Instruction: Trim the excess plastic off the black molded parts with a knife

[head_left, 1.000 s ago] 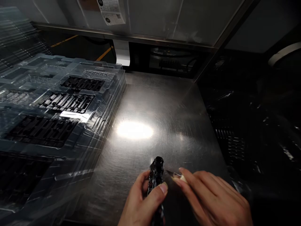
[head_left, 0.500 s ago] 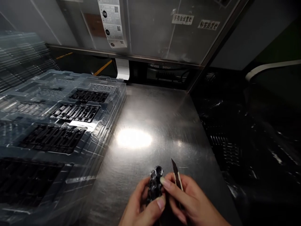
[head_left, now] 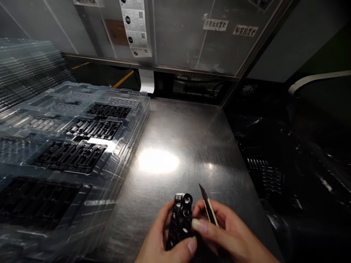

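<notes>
A black moulded plastic part with a row of round holes is gripped in my left hand, thumb along its near end and fingers behind it. My right hand holds a craft knife with a pale handle; its dark pointed blade sticks up and away from me, apart from the part. The right thumb and forefinger are at the part's right edge. Both hands are over the near end of the steel table.
On the left, clear plastic trays hold black parts in pockets; a taller tray stack stands behind. A grey panel with labels rises beyond the table. Black plastic sheeting lies on the right.
The black part has turned in my left hand, so its row of holes now faces me more. The right thumb has shifted slightly down along it, and the knife stays in the right hand.
</notes>
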`<action>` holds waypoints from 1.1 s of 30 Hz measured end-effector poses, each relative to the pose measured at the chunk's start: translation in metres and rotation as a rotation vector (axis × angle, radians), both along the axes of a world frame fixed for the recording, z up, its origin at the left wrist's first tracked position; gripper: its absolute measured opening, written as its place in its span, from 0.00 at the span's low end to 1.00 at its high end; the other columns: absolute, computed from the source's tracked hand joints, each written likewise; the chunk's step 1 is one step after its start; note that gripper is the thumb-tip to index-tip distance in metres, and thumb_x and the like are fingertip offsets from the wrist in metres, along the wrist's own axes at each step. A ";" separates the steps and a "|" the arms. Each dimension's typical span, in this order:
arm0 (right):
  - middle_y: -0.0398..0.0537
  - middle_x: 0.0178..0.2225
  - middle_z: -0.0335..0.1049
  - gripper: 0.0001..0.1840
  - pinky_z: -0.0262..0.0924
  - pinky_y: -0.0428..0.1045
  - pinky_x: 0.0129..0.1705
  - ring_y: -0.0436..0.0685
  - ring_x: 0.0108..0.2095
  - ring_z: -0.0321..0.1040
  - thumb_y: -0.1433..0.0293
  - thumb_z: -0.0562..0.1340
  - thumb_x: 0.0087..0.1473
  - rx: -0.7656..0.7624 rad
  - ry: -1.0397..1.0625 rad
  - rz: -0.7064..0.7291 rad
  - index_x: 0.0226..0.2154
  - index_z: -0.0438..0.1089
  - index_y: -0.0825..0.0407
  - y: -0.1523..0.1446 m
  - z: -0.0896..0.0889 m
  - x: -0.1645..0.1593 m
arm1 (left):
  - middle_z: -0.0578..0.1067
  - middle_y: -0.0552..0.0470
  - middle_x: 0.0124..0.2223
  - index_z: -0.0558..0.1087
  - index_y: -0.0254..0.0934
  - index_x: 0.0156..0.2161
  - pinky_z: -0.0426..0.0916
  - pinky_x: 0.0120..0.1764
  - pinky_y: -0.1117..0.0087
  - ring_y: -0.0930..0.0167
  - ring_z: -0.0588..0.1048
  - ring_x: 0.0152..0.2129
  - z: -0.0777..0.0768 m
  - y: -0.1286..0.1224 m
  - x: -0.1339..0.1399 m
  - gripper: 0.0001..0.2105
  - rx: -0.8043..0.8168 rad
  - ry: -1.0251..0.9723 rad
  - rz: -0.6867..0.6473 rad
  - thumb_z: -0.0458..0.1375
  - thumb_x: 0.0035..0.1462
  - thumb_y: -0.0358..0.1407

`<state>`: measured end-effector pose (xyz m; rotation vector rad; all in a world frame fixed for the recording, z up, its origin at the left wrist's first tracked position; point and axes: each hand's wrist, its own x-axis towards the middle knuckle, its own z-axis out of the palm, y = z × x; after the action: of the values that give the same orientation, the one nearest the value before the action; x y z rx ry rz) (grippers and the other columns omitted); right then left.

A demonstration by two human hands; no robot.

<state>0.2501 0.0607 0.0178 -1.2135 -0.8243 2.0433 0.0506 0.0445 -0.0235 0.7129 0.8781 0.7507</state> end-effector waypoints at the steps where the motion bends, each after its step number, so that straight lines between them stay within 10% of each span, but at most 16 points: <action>1: 0.36 0.24 0.61 0.26 0.46 0.44 0.27 0.47 0.24 0.52 0.47 0.72 0.59 0.027 -0.057 0.007 0.41 0.71 0.52 0.000 0.000 0.000 | 0.74 0.36 0.65 0.63 0.42 0.66 0.67 0.63 0.47 0.48 0.76 0.59 0.001 0.000 0.000 0.41 0.006 -0.010 -0.001 0.74 0.53 0.52; 12: 0.40 0.32 0.69 0.30 0.58 0.47 0.37 0.52 0.32 0.63 0.53 0.82 0.44 0.040 -0.039 0.034 0.41 0.72 0.51 -0.002 -0.011 -0.010 | 0.73 0.33 0.67 0.60 0.41 0.68 0.62 0.67 0.46 0.47 0.73 0.63 0.004 0.001 0.003 0.48 -0.069 -0.010 -0.007 0.77 0.48 0.48; 18: 0.46 0.34 0.74 0.25 0.65 0.51 0.41 0.59 0.37 0.73 0.45 0.53 0.72 0.349 -0.482 0.127 0.39 0.75 0.45 -0.002 0.001 0.012 | 0.72 0.38 0.67 0.66 0.39 0.67 0.60 0.68 0.52 0.49 0.69 0.65 0.002 0.008 -0.009 0.43 -0.048 0.038 0.022 0.75 0.49 0.50; 24: 0.41 0.27 0.75 0.22 0.64 0.50 0.34 0.57 0.28 0.73 0.49 0.54 0.72 0.465 -0.668 0.294 0.34 0.72 0.42 0.007 0.003 0.018 | 0.73 0.40 0.66 0.39 0.48 0.75 0.60 0.64 0.47 0.52 0.75 0.59 0.008 0.013 -0.004 0.54 -0.142 0.053 0.037 0.72 0.56 0.46; 33: 0.42 0.26 0.76 0.23 0.62 0.53 0.29 0.58 0.25 0.74 0.57 0.53 0.74 0.657 -0.760 0.262 0.30 0.73 0.43 0.015 -0.008 0.016 | 0.73 0.44 0.67 0.57 0.49 0.73 0.56 0.66 0.48 0.50 0.70 0.64 0.020 0.024 0.002 0.43 -0.187 0.147 0.053 0.70 0.57 0.45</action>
<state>0.2658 0.0755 0.0098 -1.5182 -1.9073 1.2428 0.0523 0.0682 -0.0032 0.5857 1.0892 0.6587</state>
